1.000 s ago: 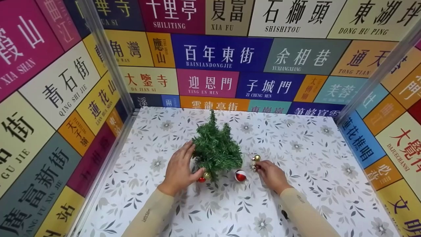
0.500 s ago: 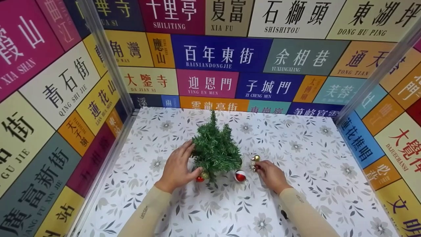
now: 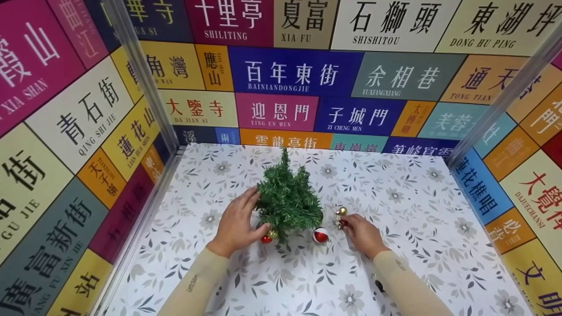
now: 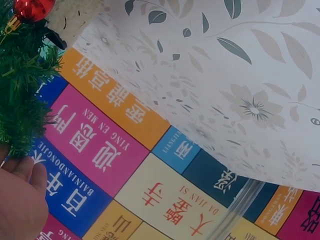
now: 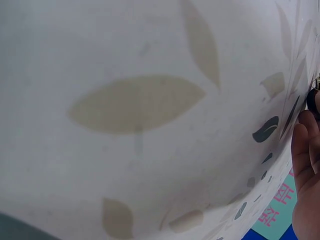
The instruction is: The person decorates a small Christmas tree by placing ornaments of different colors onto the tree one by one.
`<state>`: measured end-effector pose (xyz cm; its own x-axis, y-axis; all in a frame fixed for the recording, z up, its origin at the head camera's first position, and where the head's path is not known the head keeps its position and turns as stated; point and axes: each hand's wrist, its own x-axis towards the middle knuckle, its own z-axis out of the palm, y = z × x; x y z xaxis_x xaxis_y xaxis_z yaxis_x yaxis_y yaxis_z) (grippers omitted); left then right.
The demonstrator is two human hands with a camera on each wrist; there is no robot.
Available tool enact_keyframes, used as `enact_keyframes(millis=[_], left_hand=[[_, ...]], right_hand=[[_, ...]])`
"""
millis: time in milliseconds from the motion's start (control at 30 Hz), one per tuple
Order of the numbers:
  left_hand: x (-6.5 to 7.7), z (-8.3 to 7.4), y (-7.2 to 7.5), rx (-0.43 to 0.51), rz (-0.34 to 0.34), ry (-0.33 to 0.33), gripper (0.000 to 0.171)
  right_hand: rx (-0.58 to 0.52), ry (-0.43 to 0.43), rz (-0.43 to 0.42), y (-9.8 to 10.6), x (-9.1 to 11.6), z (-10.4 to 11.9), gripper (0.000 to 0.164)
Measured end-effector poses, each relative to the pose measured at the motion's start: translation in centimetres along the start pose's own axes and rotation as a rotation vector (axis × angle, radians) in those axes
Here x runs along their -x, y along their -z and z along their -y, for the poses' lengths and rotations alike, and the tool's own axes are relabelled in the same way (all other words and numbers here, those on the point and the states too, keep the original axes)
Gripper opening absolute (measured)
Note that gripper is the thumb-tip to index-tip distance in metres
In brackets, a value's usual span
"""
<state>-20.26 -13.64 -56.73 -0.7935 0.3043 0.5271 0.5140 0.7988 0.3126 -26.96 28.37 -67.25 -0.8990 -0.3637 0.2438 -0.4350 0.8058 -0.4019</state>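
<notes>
A small green artificial Christmas tree (image 3: pixel 290 197) stands upright on the table. My left hand (image 3: pixel 235 224) lies along its left side with fingers extended; the fingertips touch the branches, as the left wrist view also shows. By that thumb hang a red bauble (image 3: pixel 266 239) and a gold bauble (image 3: pixel 273 233). A red-and-white bauble (image 3: pixel 321 235) sits at the tree's lower right. Right of the tree, my right hand (image 3: pixel 363 235) pinches a shiny gold Christmas ornament (image 3: pixel 341 212), partly hidden by the fingers. The right wrist view catches only part of this hand at its edge.
A white tablecloth (image 3: pixel 421 219) with grey flowers and leaves covers the table. Printed walls (image 3: pixel 298 70) with Chinese place names stand behind and on both sides, with clear corner posts. A small dark object (image 3: pixel 379 285) is partly hidden by the right forearm.
My left hand and the red and gold baubles beside its thumb shifted slightly left, and the tree turned a little with them. The right hand has stayed in place holding the gold ornament.
</notes>
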Motion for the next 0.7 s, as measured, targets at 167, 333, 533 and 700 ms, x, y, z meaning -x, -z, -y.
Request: enact_keyframes(millis=[167, 333, 533, 700], left_hand=[[0.1, -0.1, 0.0, -0.013, -0.016, -0.008, 0.087], [0.2, -0.2, 0.0, -0.010, -0.038, -0.018, 0.085], [0.3, -0.3, 0.0, -0.014, -0.028, -0.008, 0.085], [0.2, -0.4, 0.1, -0.026, -0.027, -0.010, 0.086]], right_hand=[[-0.013, -0.012, 0.007, 0.0, -0.1, 0.1, 0.032], [-0.007, -0.041, 0.005, 0.1, 0.1, 0.3, 0.033], [0.034, -0.040, -0.008, 0.4, 0.4, 0.8, 0.035], [0.021, -0.032, -0.022, 1.3, 0.7, 1.5, 0.035]])
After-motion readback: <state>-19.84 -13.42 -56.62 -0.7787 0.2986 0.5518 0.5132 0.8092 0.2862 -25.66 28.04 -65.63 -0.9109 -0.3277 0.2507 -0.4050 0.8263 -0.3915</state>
